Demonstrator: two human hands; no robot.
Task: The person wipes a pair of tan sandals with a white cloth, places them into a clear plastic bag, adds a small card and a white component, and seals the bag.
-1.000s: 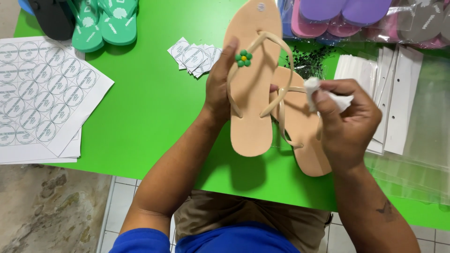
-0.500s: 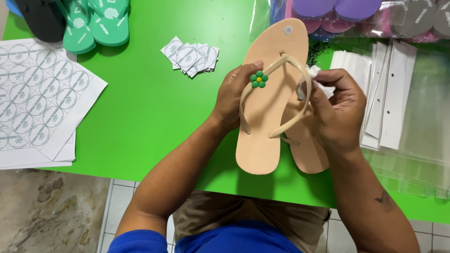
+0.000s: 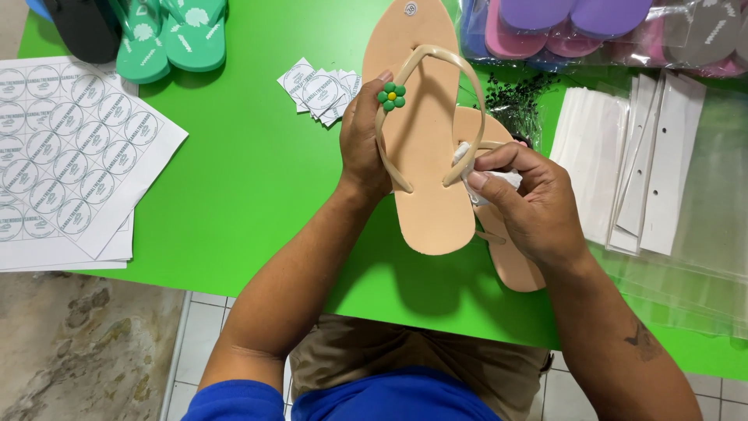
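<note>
Round-label sheets (image 3: 66, 156) lie at left, with cut square labels (image 3: 321, 91) beside them. The left hand (image 3: 364, 144) grips the beige sandal (image 3: 425, 132), whose flower charm (image 3: 391, 96) is already fitted. The right hand (image 3: 530, 203) pinches a white cloth (image 3: 466, 160) against the strap, so wiping appears unfinished. Clear bags with white cards (image 3: 650, 164) lie at right.

Sticker sheets (image 3: 66, 156): table's (image 3: 249, 195) left edge.
Cut stickers (image 3: 319, 90): left of held sandal (image 3: 421, 156).
Card strips (image 3: 639, 164): right of the sandal.
Bagged sandals (image 3: 592, 27): far right corner.
</note>
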